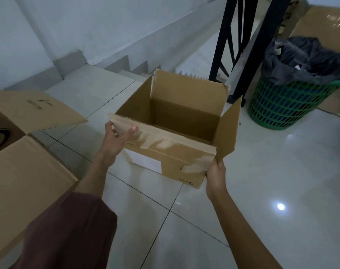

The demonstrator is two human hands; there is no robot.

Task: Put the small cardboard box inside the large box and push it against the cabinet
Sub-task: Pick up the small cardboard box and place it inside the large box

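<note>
The small cardboard box (184,167) is held a little above the tiled floor, its top flaps open and its inside empty. It has a white label and glossy tape on the near side. My left hand (116,138) grips the left end of the near flap, fingers over its edge. My right hand (215,173) holds the box's near right corner from below. The large box (23,171) stands at the left with its flaps spread open; only part of it is in view, with a dark interior.
A green mesh bin (289,105) lined with a dark bag stands at the right. Black metal railing posts (248,55) rise behind the small box. A stairway (138,68) drops away beyond it. Glossy white floor tiles (262,210) lie below.
</note>
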